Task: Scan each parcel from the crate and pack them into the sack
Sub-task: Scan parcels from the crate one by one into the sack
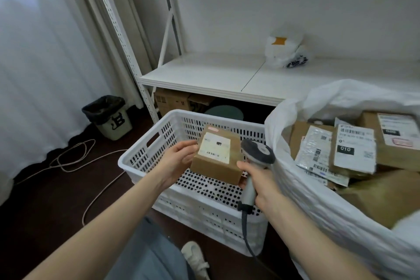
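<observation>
**Scanning a parcel held over the crate**

The left hand [179, 159] grips a brown parcel [216, 159] by its left end, fingers curled round the edge, label [214, 148] facing up. The right hand [261, 184] is wrapped round the handle of the scanner [258, 151], whose head sits just beside the parcel's right edge. Both forearms reach forward, meeting above the white crate [141, 154], so the parcel hangs over its perforated floor. This looks like the scanning step. Next the scanner head needs to bear on the barcode, then the parcel goes right into the white sack [318, 200], where other labelled parcels [354, 148] already lie.
</observation>
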